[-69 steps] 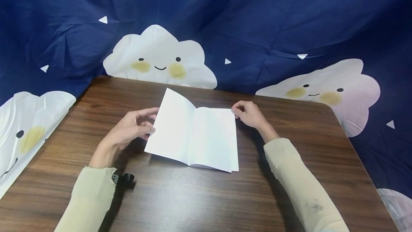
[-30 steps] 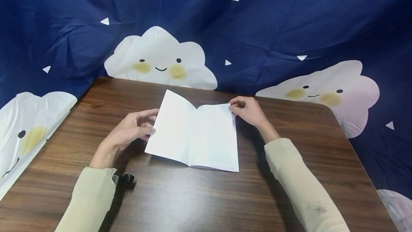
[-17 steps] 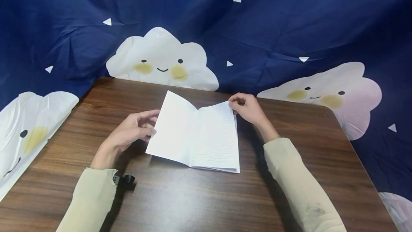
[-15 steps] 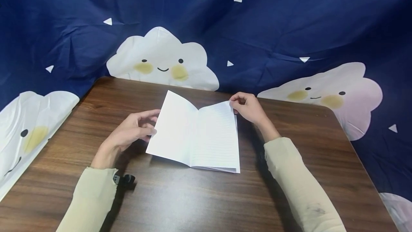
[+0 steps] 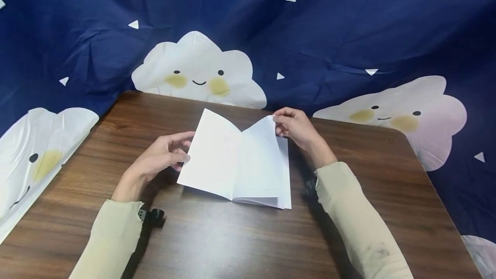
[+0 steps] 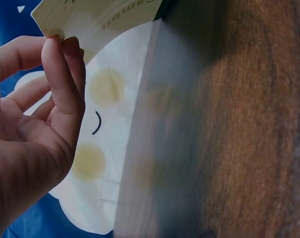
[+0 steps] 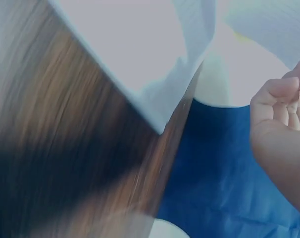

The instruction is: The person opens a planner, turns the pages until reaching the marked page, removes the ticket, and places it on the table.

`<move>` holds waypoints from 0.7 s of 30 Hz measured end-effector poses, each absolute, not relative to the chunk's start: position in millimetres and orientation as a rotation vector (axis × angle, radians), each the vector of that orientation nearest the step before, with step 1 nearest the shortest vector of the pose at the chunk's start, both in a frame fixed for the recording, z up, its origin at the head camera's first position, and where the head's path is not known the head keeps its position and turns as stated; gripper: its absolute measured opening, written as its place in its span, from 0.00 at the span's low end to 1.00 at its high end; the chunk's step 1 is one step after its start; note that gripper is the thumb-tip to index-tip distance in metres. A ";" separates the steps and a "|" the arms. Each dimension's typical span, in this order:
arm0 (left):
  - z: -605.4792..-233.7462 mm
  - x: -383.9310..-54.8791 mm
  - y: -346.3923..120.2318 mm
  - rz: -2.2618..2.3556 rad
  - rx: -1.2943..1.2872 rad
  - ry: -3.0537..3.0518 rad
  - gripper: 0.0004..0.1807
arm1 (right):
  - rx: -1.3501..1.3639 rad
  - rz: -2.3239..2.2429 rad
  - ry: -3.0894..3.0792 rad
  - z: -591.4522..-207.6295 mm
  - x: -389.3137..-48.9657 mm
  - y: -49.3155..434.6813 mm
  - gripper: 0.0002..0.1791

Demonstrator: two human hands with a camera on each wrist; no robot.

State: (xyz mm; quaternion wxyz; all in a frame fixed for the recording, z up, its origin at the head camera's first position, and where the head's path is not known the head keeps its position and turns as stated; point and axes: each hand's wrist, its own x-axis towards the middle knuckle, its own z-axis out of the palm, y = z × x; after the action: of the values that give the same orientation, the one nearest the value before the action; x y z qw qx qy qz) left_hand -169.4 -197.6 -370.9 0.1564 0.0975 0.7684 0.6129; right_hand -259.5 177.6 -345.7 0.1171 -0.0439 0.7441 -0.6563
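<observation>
Notebook [image 5: 236, 162]'s lying open on the brown wood surface [image 5: 217, 240], left side plain white and tipped up, right side faintly lined. Left hand [image 5: 159, 154] is pinching the left edge, right hand [image 5: 298, 129]'s got a page [image 5: 260, 158] by its top corner, bent up off the sheets [image 5: 286, 173] below.

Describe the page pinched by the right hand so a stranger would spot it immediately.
On the brown wooden table is an open white notebook. On its right half, the right hand pinches the page by its far corner. That raised corner sets it apart from the sheet showing beneath.
</observation>
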 end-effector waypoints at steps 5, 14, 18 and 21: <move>-370.3 -169.2 -197.3 1.772 0.274 2.184 0.38 | -0.043 -2.103 1.910 -344.5 -261.3 167.5 0.03; -368.9 -168.1 -196.7 1.778 0.272 2.169 0.39 | 0.051 -2.228 1.663 -347.2 -261.8 148.5 0.03; -368.8 -168.2 -196.6 1.786 0.279 2.165 0.39 | 0.038 -2.183 1.676 -350.6 -259.5 139.4 0.03; -369.5 -168.2 -196.6 1.799 0.293 2.156 0.39 | 0.007 -2.149 1.697 -353.0 -257.5 132.7 0.03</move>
State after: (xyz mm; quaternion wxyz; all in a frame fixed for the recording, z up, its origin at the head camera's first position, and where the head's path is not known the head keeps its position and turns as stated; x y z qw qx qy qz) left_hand -168.2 -196.6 -369.5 0.1586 0.1024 0.7541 0.6291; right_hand -257.5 132.7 -353.0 0.2003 0.0023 0.6072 -0.7689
